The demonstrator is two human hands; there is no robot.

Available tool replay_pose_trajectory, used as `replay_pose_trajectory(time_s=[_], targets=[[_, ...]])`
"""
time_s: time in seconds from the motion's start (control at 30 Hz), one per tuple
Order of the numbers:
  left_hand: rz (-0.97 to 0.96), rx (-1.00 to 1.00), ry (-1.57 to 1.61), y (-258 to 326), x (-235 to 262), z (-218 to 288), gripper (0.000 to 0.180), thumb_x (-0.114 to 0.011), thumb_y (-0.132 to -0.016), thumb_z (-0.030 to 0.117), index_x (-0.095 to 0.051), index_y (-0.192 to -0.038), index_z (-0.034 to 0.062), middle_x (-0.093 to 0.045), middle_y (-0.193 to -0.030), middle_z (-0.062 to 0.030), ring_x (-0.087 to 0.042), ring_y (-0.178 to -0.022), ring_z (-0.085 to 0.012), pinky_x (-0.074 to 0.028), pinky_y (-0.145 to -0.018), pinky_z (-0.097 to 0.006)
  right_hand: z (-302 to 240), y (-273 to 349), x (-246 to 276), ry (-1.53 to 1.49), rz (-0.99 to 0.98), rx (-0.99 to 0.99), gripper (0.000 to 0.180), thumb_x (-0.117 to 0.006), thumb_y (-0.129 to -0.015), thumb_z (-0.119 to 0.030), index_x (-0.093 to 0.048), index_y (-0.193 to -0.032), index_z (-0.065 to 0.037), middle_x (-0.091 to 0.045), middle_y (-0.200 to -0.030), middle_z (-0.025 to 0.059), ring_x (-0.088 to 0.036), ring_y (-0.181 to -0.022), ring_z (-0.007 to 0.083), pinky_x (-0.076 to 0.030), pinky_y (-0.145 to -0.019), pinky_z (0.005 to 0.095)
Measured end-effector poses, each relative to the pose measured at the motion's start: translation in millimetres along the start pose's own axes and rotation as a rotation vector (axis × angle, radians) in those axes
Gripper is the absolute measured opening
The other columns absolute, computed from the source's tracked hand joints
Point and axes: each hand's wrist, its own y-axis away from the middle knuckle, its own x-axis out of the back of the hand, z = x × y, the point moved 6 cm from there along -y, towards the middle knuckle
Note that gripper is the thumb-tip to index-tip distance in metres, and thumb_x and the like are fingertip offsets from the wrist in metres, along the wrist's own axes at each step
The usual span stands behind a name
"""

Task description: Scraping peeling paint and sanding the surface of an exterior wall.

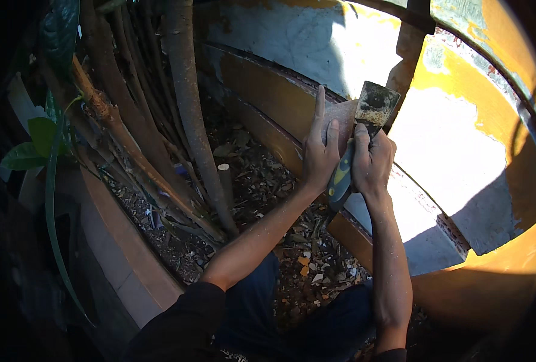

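My right hand (372, 161) is closed around a paint scraper, gripping it where the handle meets the blade. The scraper blade (376, 104) is flat, dark and stained, and points up toward the wall; its grey handle with yellow-green patches (340, 176) slants down to the left. Right beside it is my left hand (321, 154), index finger stretched upward and thumb raised. A thin, dull grey-pink sheet (344, 114), which looks like sandpaper, sits between my left thumb and fingers and reaches to the blade. The remaining left fingers are hidden.
Ahead and to the right stands a stepped wall (455, 139) with peeling orange paint and pale bare patches, partly in bright sun. Several tree trunks (186, 90) rise at the left, by a tiled ledge (120, 253). Dry leaves and paint flakes (307, 265) cover the soil.
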Motion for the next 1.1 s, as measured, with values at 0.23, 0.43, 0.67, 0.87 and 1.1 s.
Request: replay_pose_trajectory(time_s=[0.23,0.43,0.67,0.87,1.1], targets=[[-0.55,0.5,0.402,48,-6,-42,0.044,-0.044,-0.103,0.02,-0.049,-0.137,-0.0076,-0.058,-0.132,-0.0166,-0.054,-0.124,-0.0216,-0.04,-0.105,-0.034,26,10,6,-0.018,0.028,-0.257,0.032,-0.051,-0.101,-0.018,-0.057,-0.078,0.003,-0.056,-0.064,0.012,-0.054,-0.058,0.0217,-0.041,-0.055,0.0377],[-0.528,0.178,0.139,46,-11,-21,0.053,-0.045,-0.105,0.041,-0.056,-0.126,-0.0064,-0.064,-0.114,-0.017,-0.061,-0.109,-0.0225,-0.047,-0.094,-0.036,20,11,-8,0.021,0.06,-0.182,0.033,-0.05,-0.103,-0.022,-0.057,-0.082,0.003,-0.053,-0.078,0.0172,-0.054,-0.071,0.0318,-0.042,-0.065,0.0438],[-0.556,0.368,0.039,59,-8,-57,0.035,-0.048,-0.106,0.027,-0.057,-0.121,-0.0033,-0.065,-0.111,-0.0138,-0.064,-0.106,-0.02,-0.05,-0.089,-0.033,22,3,-31,-0.007,-0.073,-0.18,0.029,-0.047,-0.104,-0.024,-0.055,-0.109,0.003,-0.054,-0.093,0.0174,-0.052,-0.095,0.0346,-0.037,-0.085,0.0468],[-0.505,0.641,0.159,63,-3,-78,0.026,-0.05,-0.104,0.018,-0.056,-0.122,-0.0002,-0.062,-0.118,-0.0097,-0.061,-0.108,-0.0132,-0.052,-0.089,-0.031,22,13,-49,0.091,-0.211,-0.092,0.022,-0.059,-0.095,-0.017,-0.064,-0.109,0.0,-0.056,-0.106,0.016,-0.054,-0.103,0.0323,-0.037,-0.089,0.042],[-0.421,0.389,-0.077,50,4,-106,0.016,-0.064,-0.095,0.013,-0.063,-0.103,-0.0006,-0.069,-0.095,-0.0048,-0.067,-0.088,-0.0116,-0.054,-0.072,-0.03,45,17,-54,-0.217,0.026,-0.353,0.018,-0.06,-0.096,-0.011,-0.064,-0.106,0.003,-0.057,-0.109,0.0151,-0.058,-0.102,0.0299,-0.044,-0.092,0.0372]])
